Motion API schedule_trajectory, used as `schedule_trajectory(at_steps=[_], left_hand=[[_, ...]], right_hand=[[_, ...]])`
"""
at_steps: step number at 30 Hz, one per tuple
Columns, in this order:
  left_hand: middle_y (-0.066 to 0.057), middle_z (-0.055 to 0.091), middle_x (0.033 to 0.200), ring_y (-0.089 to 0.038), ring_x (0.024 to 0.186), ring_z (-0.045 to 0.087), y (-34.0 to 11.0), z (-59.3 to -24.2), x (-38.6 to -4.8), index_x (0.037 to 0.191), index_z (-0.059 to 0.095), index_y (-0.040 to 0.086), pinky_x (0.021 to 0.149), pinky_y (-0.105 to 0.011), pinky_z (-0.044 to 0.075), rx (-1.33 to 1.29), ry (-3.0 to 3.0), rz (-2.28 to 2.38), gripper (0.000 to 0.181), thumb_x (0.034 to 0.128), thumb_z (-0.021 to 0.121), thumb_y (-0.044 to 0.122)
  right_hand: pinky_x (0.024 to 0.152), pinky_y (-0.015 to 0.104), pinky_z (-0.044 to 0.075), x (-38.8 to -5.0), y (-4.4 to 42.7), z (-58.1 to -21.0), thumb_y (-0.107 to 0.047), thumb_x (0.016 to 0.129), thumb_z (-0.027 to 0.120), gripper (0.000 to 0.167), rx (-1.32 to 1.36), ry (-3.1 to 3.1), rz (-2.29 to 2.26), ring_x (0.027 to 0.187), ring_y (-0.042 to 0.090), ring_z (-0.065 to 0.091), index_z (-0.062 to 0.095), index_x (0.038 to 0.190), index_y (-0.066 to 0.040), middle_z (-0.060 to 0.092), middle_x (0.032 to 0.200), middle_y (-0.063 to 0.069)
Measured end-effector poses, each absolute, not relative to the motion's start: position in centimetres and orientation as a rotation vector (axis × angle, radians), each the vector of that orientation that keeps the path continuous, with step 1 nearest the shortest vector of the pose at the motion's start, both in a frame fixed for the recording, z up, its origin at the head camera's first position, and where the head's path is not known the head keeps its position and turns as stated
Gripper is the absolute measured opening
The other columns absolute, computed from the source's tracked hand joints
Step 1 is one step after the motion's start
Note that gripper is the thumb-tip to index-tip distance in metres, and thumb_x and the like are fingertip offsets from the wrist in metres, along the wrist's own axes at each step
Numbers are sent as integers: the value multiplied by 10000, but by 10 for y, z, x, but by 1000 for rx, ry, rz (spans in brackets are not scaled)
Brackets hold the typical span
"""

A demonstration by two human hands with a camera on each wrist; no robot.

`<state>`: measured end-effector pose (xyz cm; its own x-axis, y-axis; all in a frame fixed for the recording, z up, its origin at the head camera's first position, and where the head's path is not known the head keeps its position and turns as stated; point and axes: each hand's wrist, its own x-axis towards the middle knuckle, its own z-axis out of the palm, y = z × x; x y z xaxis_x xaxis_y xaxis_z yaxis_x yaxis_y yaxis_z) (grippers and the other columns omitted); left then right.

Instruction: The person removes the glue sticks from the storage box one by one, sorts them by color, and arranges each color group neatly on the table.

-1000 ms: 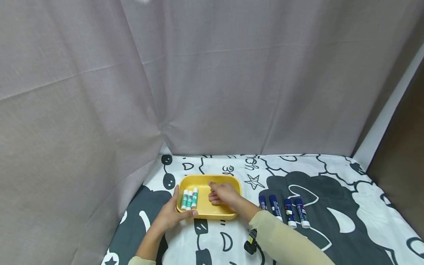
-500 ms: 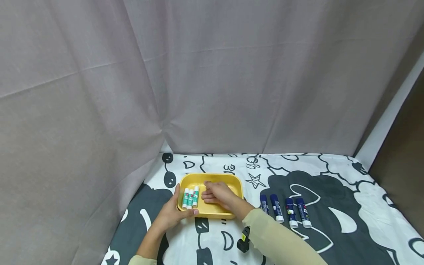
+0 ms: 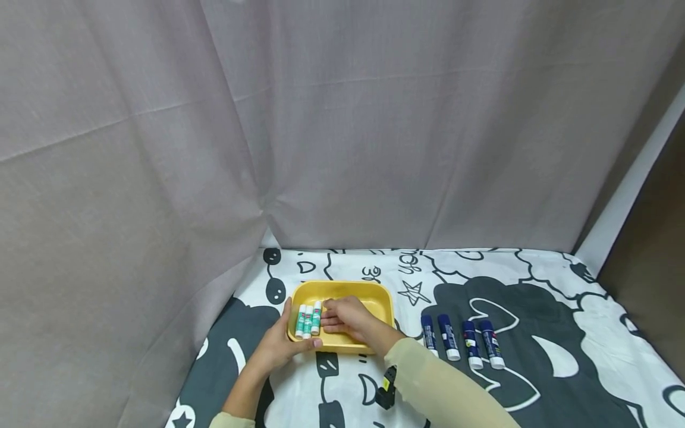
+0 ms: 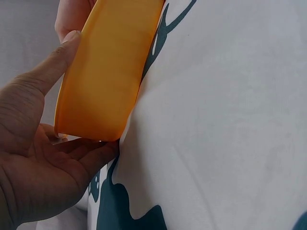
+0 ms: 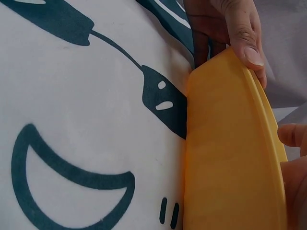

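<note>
A yellow tray (image 3: 374, 297) lies on the patterned cloth. Three small green-and-white sticks (image 3: 307, 323) rest side by side in its left part. My left hand (image 3: 275, 345) grips the tray's left end, thumb over the near rim; the left wrist view shows this hand (image 4: 43, 177) against the tray's outer wall (image 4: 105, 72). Inside the tray, my right hand (image 3: 349, 318) holds nothing visible, its fingers loosely extended just right of the rightmost stick; whether they touch it I cannot tell. The right wrist view shows only part of the right hand (image 5: 295, 177), behind the tray wall (image 5: 225, 143).
Several dark blue sticks with white ends (image 3: 472, 345) lie in a row on the cloth (image 3: 546, 309) right of the tray, beside my right sleeve (image 3: 439, 380). A grey curtain (image 3: 348, 148) hangs behind, and a brown surface (image 3: 647, 249) stands at the far right.
My right hand has moved left inside the tray, toward the green-and-white sticks. My left hand keeps its grip on the tray's left end.
</note>
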<state>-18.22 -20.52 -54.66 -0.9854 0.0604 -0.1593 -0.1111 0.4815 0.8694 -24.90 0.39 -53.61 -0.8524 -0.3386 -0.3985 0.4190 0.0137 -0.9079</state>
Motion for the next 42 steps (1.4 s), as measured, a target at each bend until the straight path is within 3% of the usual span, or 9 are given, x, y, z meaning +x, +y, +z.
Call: schedule_trajectory(at_steps=[6, 17, 28, 42], left_hand=[[-310, 386, 1744, -474, 1581, 441, -207, -548, -181, 1791, 67, 102, 1308, -670, 349, -25, 2555, 1539, 1424, 784, 1027, 407], [-311, 384, 1744, -482, 1583, 437, -206, -548, -182, 1793, 62, 113, 1293, -668, 370, -16, 2562, 1521, 1419, 793, 1019, 425], [-316, 381, 1744, -492, 1587, 432, -206, -548, -181, 1793, 70, 116, 1293, -682, 364, -38, 2567, 1506, 1408, 795, 1021, 406], [-303, 384, 1748, -498, 1581, 438, -205, -545, -182, 1796, 64, 137, 1291, -699, 357, -73, 2565, 1491, 1418, 789, 1020, 426]], right_hand=[[918, 380, 694, -249, -5, -540, -134, 1076, 673, 334, 31, 1778, -1872, 916, 211, 754, 707, 1291, 120, 778, 1110, 205], [859, 344, 696, -251, -16, -543, -87, 1020, 788, 379, 94, 1863, -1807, 958, 203, 776, 690, 1345, 81, 775, 1211, 193], [845, 373, 701, -248, -11, -541, 42, 977, 752, 366, 122, 1906, -1792, 972, 248, 768, 684, 1333, 88, 754, 1223, 230], [905, 417, 697, -243, 13, -529, 41, 989, 703, 449, 83, 1856, -1830, 1020, 263, 797, 621, 1426, 103, 782, 1235, 226]])
